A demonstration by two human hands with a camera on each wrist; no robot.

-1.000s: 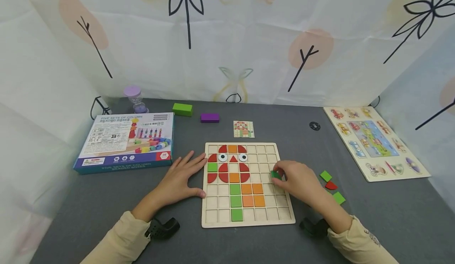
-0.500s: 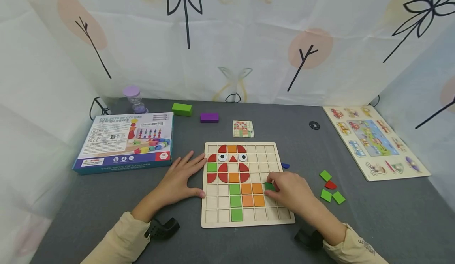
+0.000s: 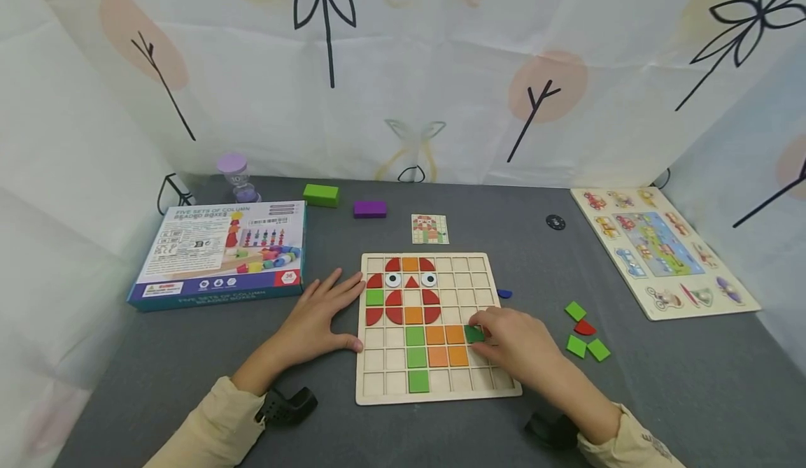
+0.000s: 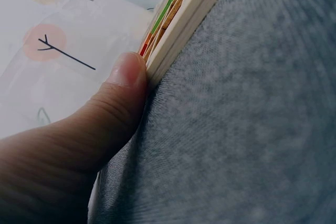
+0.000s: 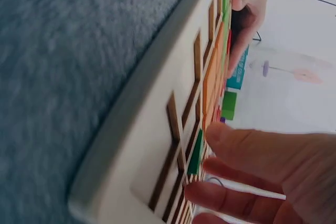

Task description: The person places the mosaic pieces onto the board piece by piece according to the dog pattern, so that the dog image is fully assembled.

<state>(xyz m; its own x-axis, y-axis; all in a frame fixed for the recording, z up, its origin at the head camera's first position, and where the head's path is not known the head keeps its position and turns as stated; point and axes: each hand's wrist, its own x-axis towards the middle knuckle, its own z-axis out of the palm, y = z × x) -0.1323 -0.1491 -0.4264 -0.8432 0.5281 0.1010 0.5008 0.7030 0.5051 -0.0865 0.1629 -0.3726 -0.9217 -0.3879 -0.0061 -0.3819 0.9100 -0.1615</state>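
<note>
My left hand (image 3: 320,328) lies with fingers spread along the left edge of a wooden grid board (image 3: 378,384). In the left wrist view its thumb (image 4: 123,85) touches the board's side. My right hand (image 3: 519,342) is over the board's right part, with thumb and fingers at the edges of a dark green square tile (image 3: 474,334). This tile sits right of the orange tiles (image 3: 456,345), and looks slightly tilted in its cell in the right wrist view. Red pieces (image 3: 394,299), two eye pieces (image 3: 393,279) and green tiles (image 3: 417,357) lie in other cells.
Loose green tiles (image 3: 576,345) and a red piece (image 3: 585,327) lie to the right. A blue piece (image 3: 504,294) lies by the board's right edge. Behind stand a pattern card (image 3: 429,229), purple block (image 3: 370,209), green block (image 3: 321,195), boxed set (image 3: 220,251) and picture puzzle (image 3: 661,244).
My right hand moved left and down over the board with the dark green tile, which now lies at a cell beside the orange tiles. My left hand has stayed in place.
</note>
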